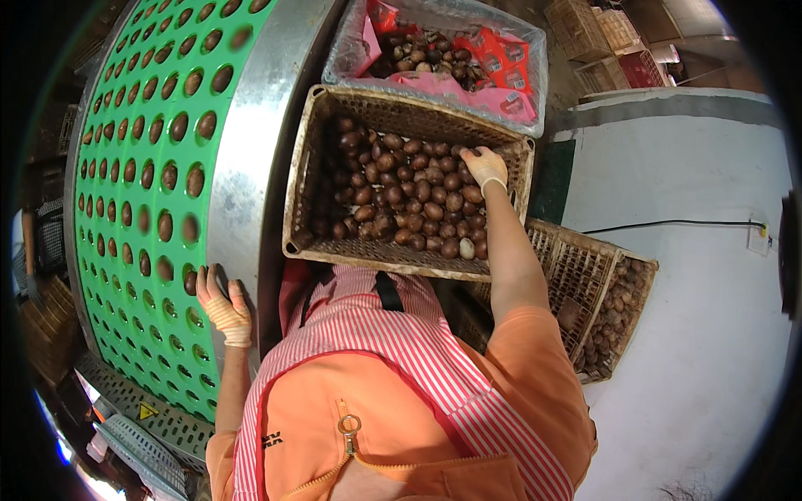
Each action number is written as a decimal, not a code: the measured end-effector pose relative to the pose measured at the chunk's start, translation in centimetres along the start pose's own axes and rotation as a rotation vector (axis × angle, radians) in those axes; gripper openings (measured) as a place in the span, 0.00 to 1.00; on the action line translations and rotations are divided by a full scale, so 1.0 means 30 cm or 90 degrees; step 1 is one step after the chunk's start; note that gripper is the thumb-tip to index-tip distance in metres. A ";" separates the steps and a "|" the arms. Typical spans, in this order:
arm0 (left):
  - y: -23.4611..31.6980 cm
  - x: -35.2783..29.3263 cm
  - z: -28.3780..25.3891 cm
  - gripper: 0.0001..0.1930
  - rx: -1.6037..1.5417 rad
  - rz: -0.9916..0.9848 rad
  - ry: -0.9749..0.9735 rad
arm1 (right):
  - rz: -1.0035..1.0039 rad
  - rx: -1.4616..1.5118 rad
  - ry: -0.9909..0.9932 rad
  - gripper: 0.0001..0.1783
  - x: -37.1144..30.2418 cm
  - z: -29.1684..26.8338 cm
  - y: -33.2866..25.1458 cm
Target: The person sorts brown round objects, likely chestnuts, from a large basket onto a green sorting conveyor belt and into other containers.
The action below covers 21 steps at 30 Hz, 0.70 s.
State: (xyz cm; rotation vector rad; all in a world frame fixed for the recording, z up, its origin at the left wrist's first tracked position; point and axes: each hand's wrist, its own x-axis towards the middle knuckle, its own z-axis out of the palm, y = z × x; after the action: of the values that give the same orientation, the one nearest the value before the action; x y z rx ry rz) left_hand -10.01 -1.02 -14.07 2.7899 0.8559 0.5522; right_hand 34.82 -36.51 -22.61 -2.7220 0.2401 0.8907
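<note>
One left hand (227, 311) spread at bare metal edge (255, 125), right hand (486, 169) half-curled inside crate rim (376, 264), its hold unclear

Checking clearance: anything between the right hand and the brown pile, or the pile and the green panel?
Nothing visible between the right hand and the brown pile. Between pile and green panel: the crate's left wall, then the metal border.

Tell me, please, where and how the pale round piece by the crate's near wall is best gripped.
Pinch the pale round piece around its exposed upper sides, probably best from above: it is rounded, darker pieces crowd it, and the crate's near wall stands close.
</note>
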 end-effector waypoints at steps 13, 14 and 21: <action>0.588 0.615 0.737 0.33 -0.288 -0.140 -0.307 | -0.007 0.458 -0.164 0.36 0.027 0.122 0.015; 0.603 0.629 0.786 0.33 -0.295 -0.186 -0.335 | -0.017 0.520 -0.151 0.38 0.004 0.164 -0.005; 0.567 0.576 0.899 0.25 -0.333 -0.075 -0.352 | -0.254 0.314 -0.134 0.42 -0.107 0.297 -0.148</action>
State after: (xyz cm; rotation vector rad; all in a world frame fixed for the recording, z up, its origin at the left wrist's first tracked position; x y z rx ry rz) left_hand 22.52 -6.60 -29.13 2.2170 0.6299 -0.0322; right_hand 28.38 -29.38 -26.71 -2.1008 -0.1122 0.8530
